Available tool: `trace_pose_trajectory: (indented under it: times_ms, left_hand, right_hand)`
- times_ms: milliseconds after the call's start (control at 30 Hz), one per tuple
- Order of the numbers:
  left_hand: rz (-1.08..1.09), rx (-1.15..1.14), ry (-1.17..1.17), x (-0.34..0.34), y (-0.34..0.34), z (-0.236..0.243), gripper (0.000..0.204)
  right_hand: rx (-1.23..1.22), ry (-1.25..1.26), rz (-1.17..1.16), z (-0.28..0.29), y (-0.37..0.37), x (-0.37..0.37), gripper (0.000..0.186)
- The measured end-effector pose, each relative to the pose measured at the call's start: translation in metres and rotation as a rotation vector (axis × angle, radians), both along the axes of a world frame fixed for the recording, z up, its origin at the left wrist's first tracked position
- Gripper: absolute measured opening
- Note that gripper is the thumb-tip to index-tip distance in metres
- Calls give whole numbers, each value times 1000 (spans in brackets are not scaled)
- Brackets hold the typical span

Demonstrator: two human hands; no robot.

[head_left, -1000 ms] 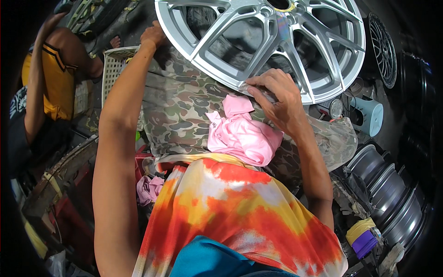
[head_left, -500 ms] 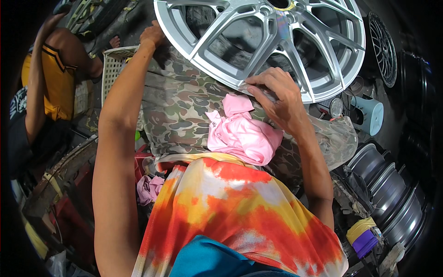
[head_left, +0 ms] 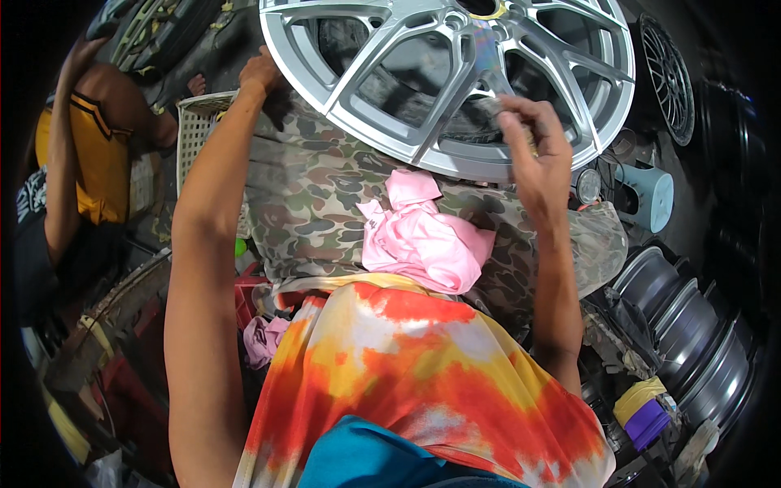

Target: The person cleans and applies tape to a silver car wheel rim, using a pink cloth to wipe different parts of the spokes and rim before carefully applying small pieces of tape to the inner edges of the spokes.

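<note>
A large silver alloy wheel point(head_left: 374, 98) with split spokes fills the top of the view above a camouflage cloth point(head_left: 301, 187). My left hand point(head_left: 260, 73) is closed at the wheel's left outer edge, its fingertips partly hidden there. My right hand point(head_left: 533, 130) is lifted over the lower right spokes, fingers curled and pinched around something small and greyish, too blurred to name. A crumpled pink cloth point(head_left: 427, 244) lies on the camouflage cloth just below the wheel.
Another person's leg in yellow shorts point(head_left: 85, 163) is at left, beside a white plastic basket point(head_left: 195, 138). A light-blue stool point(head_left: 651, 199), a black wheel point(head_left: 667, 81) and stacked dark silver rims point(head_left: 683, 333) stand at right. A red crate point(head_left: 248, 297) sits low behind my left arm.
My right hand has moved up and rightward from the wheel's lower rim onto the spokes. The wheel sits slightly further left in view. My left hand stays at the edge.
</note>
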State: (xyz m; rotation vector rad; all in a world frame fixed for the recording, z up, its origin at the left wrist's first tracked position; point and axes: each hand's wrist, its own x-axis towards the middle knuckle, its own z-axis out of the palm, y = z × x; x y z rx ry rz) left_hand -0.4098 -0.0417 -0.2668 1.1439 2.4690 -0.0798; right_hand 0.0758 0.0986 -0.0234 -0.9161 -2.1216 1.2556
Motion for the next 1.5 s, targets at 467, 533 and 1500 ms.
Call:
trace_pose_trajectory:
  times_ms: [467, 533, 1500]
  left_hand:
    - [1, -19, 23, 1, -5, 5, 43]
    - [-12, -4, 31, -4, -6, -1, 44]
    - [-51, -30, 79, 7, -1, 8, 40]
  right_hand:
    - [107, -145, 24, 9, 65, 0, 25]
    - [128, -204, 67, 7, 82, -6, 26]
    - [164, -263, 273, -14, 113, -18, 24]
